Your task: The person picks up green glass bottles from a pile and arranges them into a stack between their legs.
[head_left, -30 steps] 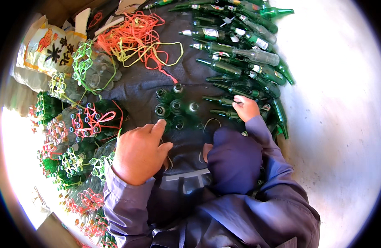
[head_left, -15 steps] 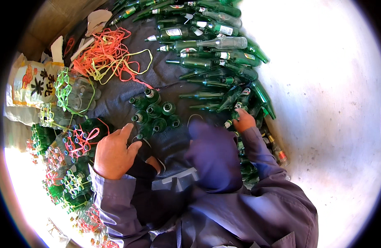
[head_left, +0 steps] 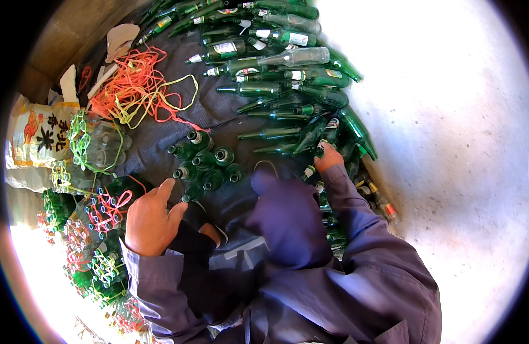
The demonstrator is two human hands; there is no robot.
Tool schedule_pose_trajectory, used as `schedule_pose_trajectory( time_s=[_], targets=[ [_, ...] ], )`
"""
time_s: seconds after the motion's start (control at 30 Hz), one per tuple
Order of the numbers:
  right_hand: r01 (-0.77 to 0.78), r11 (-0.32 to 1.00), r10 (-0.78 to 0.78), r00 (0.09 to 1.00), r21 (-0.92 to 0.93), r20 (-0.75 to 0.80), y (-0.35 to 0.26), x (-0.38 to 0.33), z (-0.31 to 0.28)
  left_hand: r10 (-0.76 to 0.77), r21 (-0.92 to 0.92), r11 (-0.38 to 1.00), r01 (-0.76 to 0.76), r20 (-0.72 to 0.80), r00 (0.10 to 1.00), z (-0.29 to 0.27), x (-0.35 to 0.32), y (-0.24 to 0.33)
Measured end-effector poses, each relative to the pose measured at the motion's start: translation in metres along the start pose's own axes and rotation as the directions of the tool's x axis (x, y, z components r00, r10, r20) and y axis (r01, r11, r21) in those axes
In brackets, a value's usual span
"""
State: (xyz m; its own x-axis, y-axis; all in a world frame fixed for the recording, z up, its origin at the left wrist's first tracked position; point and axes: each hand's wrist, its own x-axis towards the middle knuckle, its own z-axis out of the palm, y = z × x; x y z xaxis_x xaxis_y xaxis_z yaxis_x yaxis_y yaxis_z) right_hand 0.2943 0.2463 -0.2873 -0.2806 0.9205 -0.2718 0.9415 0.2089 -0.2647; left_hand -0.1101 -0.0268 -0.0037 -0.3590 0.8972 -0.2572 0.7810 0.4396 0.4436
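My left hand (head_left: pixel 154 221) is held open beside a group of upright green glass bottles (head_left: pixel 205 160), its thumb and fingers spread and nothing in them. These bottles stand close together, mouths up. On the right, my right hand (head_left: pixel 330 157) has its fingers closed round the neck of a green bottle (head_left: pixel 331 131) at the lower edge of the bottle pile. That bottle's body slants away from me, and my fingers partly hide its neck. Many more green bottles (head_left: pixel 253 89) lie on their sides in the pile, necks mostly pointing left.
A tangle of orange and yellow plastic strap (head_left: pixel 132 86) lies on the dark cloth (head_left: pixel 210 103). Bottles bundled with strap (head_left: pixel 107 203) line the left side, near a printed rice sack (head_left: pixel 38 129). Pale concrete floor (head_left: pixel 436 143) stretches to the right. My knee (head_left: pixel 290 223) shows between my arms.
The whole view has shifted slightly, so the bottles and strap appear farther left. My right hand has moved a little farther from me, onto the bottle neck. My left hand stays open beside the upright bottles.
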Motion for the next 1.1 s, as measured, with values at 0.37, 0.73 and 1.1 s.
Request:
schedule_pose_trajectory(
  time_s=[0.37,0.73,1.1],
  targets=[
    [-0.243,0.953,0.271,0.951,0.182,-0.150,0.103,0.004,-0.017,0.018,0.078,0.997,-0.019,0.014,1.000,0.000,-0.003,-0.004],
    [-0.638,0.398,0.799,0.594,0.659,0.092,0.199,0.023,-0.049,0.021,0.069,0.997,-0.022,0.017,1.000,0.006,0.002,-0.001],
    [-0.645,0.303,0.788,0.583,0.701,0.196,0.246,0.056,-0.033,0.055,0.061,0.996,-0.058,0.042,0.998,0.014,0.012,0.005]
  ],
)
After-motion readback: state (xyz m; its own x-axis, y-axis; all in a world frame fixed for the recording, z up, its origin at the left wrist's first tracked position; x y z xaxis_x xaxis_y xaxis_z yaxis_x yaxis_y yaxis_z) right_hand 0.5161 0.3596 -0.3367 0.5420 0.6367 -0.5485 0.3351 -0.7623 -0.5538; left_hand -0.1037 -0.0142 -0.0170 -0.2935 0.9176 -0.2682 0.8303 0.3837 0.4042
